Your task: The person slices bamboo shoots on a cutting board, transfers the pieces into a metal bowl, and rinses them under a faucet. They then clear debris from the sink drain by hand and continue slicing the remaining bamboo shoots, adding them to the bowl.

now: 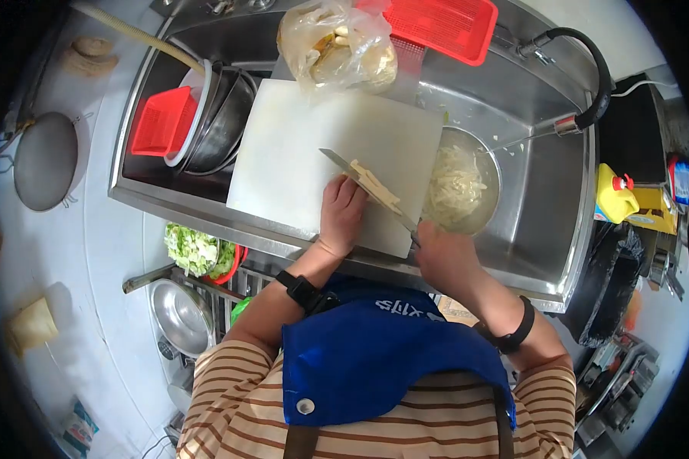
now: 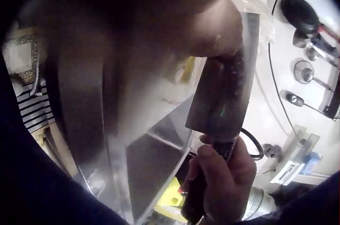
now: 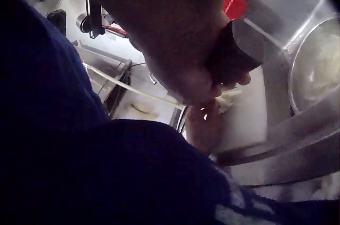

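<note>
On the white cutting board (image 1: 283,153), my left hand (image 1: 341,218) bends its fingers against the near side of a cleaver (image 1: 369,182). What lies under these fingers is hidden, and I cannot tell if they hold anything. My right hand (image 1: 448,252) grips the cleaver's dark handle; in the left wrist view its fingers wrap around it below the broad blade (image 2: 220,97). Seen from above, the blade stands nearly on edge, slanting across the board. Pale cut pieces (image 1: 375,186) lie along its far side. A metal bowl (image 1: 494,200) of pale shreds (image 1: 457,187) sits right of the board.
The board spans the sink (image 1: 536,115). Behind it are a clear plastic bag (image 1: 302,38) of pale food and a red basket (image 1: 444,27). Stacked bowls (image 1: 226,122) with a small red basket (image 1: 163,122) stand left. A black faucet (image 1: 605,76) arches at right. Chopped greens (image 1: 190,249) sit below left.
</note>
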A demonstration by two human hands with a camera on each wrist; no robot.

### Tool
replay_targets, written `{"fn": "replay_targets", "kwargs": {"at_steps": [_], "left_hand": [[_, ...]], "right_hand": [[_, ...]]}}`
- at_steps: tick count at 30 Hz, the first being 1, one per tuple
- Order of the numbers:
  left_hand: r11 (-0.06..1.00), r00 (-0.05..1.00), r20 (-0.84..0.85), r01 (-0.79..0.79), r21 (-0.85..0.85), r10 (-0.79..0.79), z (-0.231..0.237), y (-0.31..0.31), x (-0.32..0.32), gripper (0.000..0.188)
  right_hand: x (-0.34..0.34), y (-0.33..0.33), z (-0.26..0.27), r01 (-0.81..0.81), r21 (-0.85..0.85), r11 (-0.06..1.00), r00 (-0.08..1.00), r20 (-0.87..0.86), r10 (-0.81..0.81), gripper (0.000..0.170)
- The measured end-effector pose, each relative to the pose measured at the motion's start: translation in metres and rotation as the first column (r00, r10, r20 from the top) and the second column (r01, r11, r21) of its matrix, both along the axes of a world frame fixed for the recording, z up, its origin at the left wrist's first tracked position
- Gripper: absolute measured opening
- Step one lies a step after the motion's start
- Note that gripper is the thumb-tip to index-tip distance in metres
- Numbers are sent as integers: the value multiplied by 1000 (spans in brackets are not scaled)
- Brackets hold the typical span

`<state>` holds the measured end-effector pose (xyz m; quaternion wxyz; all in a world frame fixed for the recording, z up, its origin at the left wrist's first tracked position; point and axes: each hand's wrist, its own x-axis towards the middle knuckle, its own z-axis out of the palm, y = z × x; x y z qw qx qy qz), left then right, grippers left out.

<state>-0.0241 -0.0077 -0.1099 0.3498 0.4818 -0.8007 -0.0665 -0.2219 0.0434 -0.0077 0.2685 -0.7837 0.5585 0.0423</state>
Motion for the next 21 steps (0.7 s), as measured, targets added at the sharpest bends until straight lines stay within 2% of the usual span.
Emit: {"fn": "replay_targets", "kwargs": {"at_steps": [7, 10, 13, 16, 18, 19, 21], "left_hand": [[1000, 1000, 12, 5, 29, -6, 7, 0, 0, 32], [1000, 1000, 4, 4, 4, -4, 5, 0, 0, 30], [1000, 1000, -2, -2, -3, 2, 5, -1, 0, 29], [1000, 1000, -13, -5, -12, 5, 6, 0, 0, 29], [1000, 1000, -25, 1, -17, -2, 5, 0, 0, 29], [1000, 999, -36, 1, -19, -2, 5, 0, 1, 29], [1000, 998, -56, -2, -17, 1, 3, 0, 1, 29]], "right_hand": [[3, -17, -27, -18, -16, 1000, 1000, 7, 18, 19], [5, -17, -27, 4, 34, 999, 1000, -27, -3, 20], [13, -10, -36, 8, -45, 999, 998, -68, -11, 22], [13, -10, -37, 54, -27, 998, 997, -48, -55, 22], [5, -16, -36, 199, 92, 976, 975, 85, -207, 23], [0, -16, -34, 194, 87, 977, 976, 86, -202, 23], [-8, -14, -28, 322, -17, 947, 939, 129, -317, 23]]}}
